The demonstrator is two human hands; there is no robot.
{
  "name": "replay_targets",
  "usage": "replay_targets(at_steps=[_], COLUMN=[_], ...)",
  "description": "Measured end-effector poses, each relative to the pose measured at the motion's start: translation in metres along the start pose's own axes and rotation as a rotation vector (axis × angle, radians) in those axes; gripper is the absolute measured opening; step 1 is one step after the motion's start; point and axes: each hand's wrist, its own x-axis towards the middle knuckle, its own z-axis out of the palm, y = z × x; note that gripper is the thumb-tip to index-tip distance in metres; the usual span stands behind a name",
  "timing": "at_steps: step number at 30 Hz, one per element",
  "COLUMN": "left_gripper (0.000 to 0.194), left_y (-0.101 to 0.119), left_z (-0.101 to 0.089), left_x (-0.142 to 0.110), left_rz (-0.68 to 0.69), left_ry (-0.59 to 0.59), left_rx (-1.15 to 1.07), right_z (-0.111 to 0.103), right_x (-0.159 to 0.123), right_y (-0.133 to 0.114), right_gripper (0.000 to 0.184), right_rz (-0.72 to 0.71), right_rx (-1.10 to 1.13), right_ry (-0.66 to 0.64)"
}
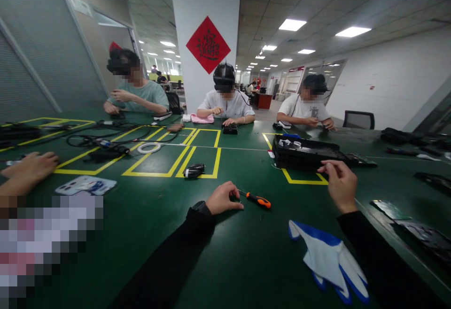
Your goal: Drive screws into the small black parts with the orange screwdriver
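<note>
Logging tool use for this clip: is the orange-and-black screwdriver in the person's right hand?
No, the orange-and-black screwdriver lies on the green table beside the left hand, well apart from the right hand.

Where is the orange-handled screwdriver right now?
In the head view, the orange-handled screwdriver lies on the green table, just right of the left hand.
</note>
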Motion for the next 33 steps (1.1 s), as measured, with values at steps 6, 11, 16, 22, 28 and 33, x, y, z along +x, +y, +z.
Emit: replay_targets(at_steps=[6, 11, 16, 22, 28, 33], left_gripper=[0.022, 0.019, 0.023, 0.028, 0.03, 0.031], left_y=[0.004, 0.009, 0.011, 0.022, 0.028, 0.032], left_z=[0.002, 0.012, 0.015, 0.014, 0.02, 0.019], left_x=[-0.002, 0.001, 0.007, 0.007, 0.006, 0.004], left_rz=[0.048, 0.132, 0.033, -0.037, -0.027, 0.003], left_ry=[-0.01, 0.043, 0.104, 0.029, 0.015, -0.029], left_rx=[0.061, 0.158, -0.111, -0.366, -0.445, -0.475], right_z=[0.05, 0.088, 0.087, 0.089, 0.088, 0.088], right_x=[-0.049, -0.094, -0.092, -0.086, -0.085, -0.085], right_y=[-0.115, -0.127, -0.122, -0.116, -0.114, -0.118], right_gripper=[0.018, 0.019, 0.014, 0.01, 0.01, 0.009], right_rz=[-0.513, -0.503, -0.334, -0.226, -0.193, -0.151], right_rx=[0.159, 0.243, 0.305, 0.427, 0.516, 0.629], right_ry=[-0.448, -0.551, -0.469, -0.483, -0.495, -0.506])
